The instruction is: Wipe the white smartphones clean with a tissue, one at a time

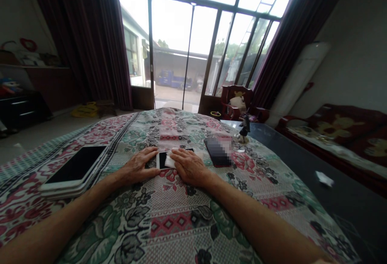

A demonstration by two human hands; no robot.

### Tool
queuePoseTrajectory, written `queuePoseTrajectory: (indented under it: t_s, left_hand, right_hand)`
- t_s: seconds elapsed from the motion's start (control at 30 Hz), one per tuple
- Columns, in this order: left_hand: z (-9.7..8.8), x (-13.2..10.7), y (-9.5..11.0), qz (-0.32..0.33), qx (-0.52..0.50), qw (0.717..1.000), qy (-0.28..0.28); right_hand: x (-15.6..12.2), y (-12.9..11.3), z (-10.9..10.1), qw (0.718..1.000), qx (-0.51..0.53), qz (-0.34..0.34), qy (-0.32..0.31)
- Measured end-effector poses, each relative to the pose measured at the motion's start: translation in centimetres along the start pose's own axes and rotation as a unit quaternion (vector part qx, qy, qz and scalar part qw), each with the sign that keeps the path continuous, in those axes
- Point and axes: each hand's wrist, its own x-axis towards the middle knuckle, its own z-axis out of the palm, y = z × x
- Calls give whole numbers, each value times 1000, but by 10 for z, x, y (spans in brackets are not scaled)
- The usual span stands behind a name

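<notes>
A white-framed smartphone (pixel 162 160) with a dark screen lies flat on the patterned tablecloth in front of me. My left hand (pixel 137 168) holds its left end, the thumb at the near corner and the fingers at the far one. Under the closed fingers of my right hand (pixel 192 169) is a folded white tissue (pixel 169 160), pressed onto the screen. The hand and tissue cover much of the phone's middle and right part.
Left of my forearm lies a stack of white tablets (pixel 77 165). A dark flat case (pixel 212 151), partly pixelated, rests to the right. Beyond it stands a small dark figurine (pixel 244 129). A crumpled white paper (pixel 325 178) lies on the dark tabletop (pixel 305 163) at right.
</notes>
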Motion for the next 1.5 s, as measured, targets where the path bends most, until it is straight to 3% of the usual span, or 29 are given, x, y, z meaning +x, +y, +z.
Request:
queuePoseTrajectory:
  t_s: [0.17, 0.47, 0.6, 0.8, 0.9, 1.03, 1.27, 1.37, 1.5]
  left_hand:
    - [0, 0, -1, -1, -13, 1000, 3]
    - [3, 0, -3, -8, -13, 1000, 7]
    - [4, 1, -3, 4, -9, 1000, 19]
    - [3, 1, -4, 0, -5, 1000, 10]
    - [3, 1, -4, 2, -1, 1000, 12]
    - [3, 0, -3, 6, -3, 1000, 23]
    - [0, 0, 2, 3, -9, 1000, 28]
    - [-1, 0, 3, 4, -8, 1000, 29]
    - [-2, -1, 6, -2, -7, 1000, 27]
  right_hand:
    - [4, 2, 2, 1000, 6, 4, 1]
    - [9, 19, 8, 989, -19, 145, 5]
    - [8, 13, 7, 993, -16, 120, 0]
    - [5, -9, 7, 1000, 5, -7, -3]
    - [6, -14, 8, 999, 11, -36, -9]
    - [9, -9, 7, 1000, 13, -1, -20]
    - [9, 9, -2, 985, -44, 169, -2]
    - [8, 6, -1, 987, -38, 159, 10]
    - [7, -7, 4, 997, 1, 80, 17]
